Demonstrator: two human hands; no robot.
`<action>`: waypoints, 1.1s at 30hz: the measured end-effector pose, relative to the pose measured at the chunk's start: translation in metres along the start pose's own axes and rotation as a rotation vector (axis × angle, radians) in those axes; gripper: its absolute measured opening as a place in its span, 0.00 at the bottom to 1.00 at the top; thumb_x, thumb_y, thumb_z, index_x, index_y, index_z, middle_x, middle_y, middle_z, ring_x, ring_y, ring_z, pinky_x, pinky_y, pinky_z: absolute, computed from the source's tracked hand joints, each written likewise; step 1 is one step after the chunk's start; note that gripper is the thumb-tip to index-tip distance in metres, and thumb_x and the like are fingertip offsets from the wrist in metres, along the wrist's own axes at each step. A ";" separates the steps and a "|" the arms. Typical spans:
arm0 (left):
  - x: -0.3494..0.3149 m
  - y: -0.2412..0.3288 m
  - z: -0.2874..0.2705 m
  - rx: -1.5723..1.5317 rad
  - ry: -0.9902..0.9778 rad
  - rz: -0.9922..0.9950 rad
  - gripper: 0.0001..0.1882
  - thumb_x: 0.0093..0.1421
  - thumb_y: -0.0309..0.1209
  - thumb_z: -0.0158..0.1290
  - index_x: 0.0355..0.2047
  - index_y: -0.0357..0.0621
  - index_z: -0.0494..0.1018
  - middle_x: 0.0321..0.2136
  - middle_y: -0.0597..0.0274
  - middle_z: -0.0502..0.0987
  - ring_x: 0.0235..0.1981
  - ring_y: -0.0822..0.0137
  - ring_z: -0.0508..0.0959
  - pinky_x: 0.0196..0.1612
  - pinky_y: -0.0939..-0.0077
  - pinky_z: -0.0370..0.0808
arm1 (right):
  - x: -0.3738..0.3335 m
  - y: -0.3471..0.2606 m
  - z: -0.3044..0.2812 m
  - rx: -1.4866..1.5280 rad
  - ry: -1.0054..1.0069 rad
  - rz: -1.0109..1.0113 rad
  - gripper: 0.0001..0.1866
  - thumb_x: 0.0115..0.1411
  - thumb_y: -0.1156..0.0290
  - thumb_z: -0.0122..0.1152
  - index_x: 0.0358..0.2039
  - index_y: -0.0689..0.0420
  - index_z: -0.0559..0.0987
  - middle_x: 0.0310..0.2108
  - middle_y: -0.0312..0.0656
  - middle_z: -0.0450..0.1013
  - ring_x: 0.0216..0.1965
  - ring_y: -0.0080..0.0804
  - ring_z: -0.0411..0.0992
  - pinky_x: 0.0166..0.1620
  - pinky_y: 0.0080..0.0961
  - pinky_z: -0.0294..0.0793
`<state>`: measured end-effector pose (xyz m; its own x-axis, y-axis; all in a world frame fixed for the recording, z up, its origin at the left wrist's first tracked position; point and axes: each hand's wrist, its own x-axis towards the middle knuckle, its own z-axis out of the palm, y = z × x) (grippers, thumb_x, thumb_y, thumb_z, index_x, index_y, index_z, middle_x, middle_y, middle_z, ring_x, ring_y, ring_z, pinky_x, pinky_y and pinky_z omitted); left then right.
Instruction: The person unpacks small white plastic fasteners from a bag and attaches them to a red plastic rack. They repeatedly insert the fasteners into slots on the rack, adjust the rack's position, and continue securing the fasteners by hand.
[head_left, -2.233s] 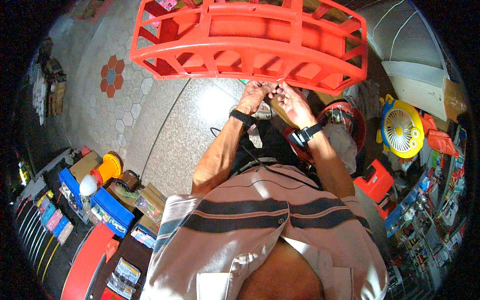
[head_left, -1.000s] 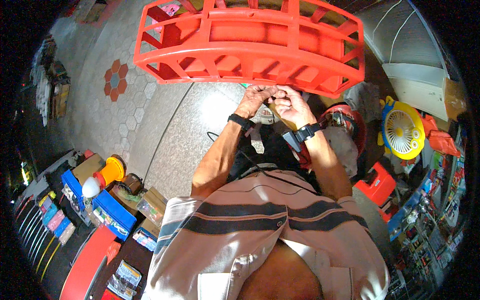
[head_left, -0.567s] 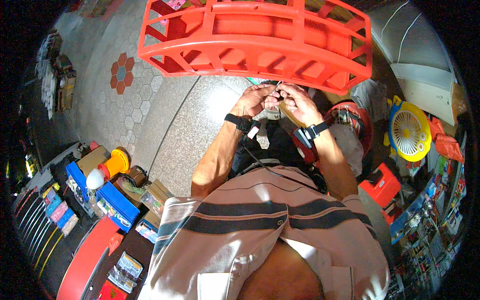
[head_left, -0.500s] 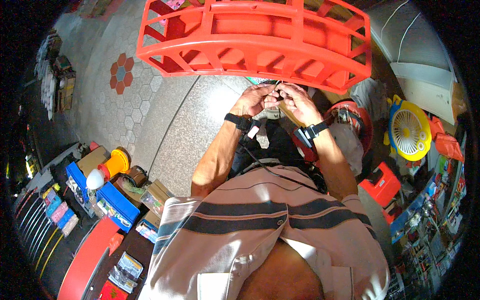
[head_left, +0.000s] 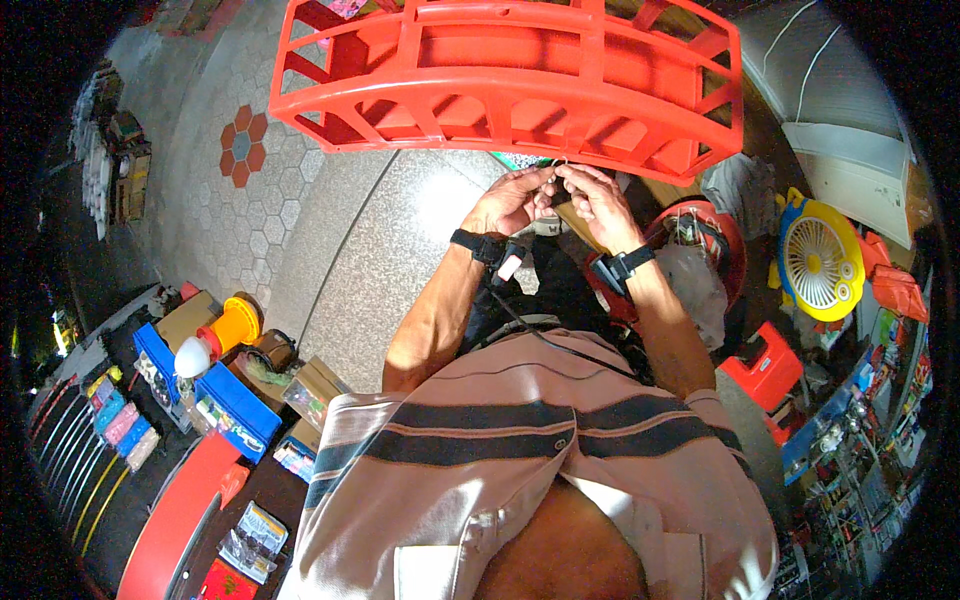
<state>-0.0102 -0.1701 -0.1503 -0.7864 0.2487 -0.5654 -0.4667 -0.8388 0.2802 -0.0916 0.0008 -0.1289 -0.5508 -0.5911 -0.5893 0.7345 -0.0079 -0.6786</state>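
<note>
Underfoot, speckled floor lies near hexagonal paving, a red rack ahead.

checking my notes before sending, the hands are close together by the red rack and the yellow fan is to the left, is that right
No, the head view shows the yellow fan to the right, not the left; the left hand and right hand are close together by the red rack.
</note>
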 end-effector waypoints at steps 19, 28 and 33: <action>-0.004 -0.014 0.011 -0.033 0.156 0.173 0.06 0.62 0.26 0.55 0.37 0.36 0.76 0.26 0.61 0.79 0.20 0.72 0.73 0.25 0.76 0.75 | -0.002 0.011 0.016 0.072 0.139 -0.032 0.11 0.61 0.64 0.62 0.41 0.55 0.81 0.26 0.24 0.64 0.17 0.08 0.53 0.19 0.08 0.49; -0.008 -0.012 0.029 0.058 0.182 0.268 0.04 0.62 0.25 0.54 0.33 0.36 0.76 0.26 0.61 0.78 0.19 0.73 0.72 0.25 0.78 0.74 | 0.000 0.011 0.021 0.100 0.158 -0.053 0.08 0.61 0.65 0.62 0.37 0.54 0.81 0.24 0.22 0.64 0.16 0.08 0.53 0.19 0.08 0.48; -0.009 -0.013 0.028 0.018 0.119 0.268 0.06 0.63 0.28 0.54 0.35 0.37 0.76 0.26 0.62 0.78 0.22 0.72 0.72 0.28 0.77 0.73 | 0.005 0.011 0.015 0.171 0.092 -0.022 0.06 0.62 0.64 0.61 0.34 0.52 0.79 0.22 0.23 0.65 0.16 0.08 0.54 0.18 0.09 0.49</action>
<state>-0.0089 -0.1481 -0.1272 -0.8302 -0.0397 -0.5561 -0.2569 -0.8580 0.4448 -0.0803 -0.0150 -0.1329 -0.5957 -0.5130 -0.6180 0.7741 -0.1614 -0.6122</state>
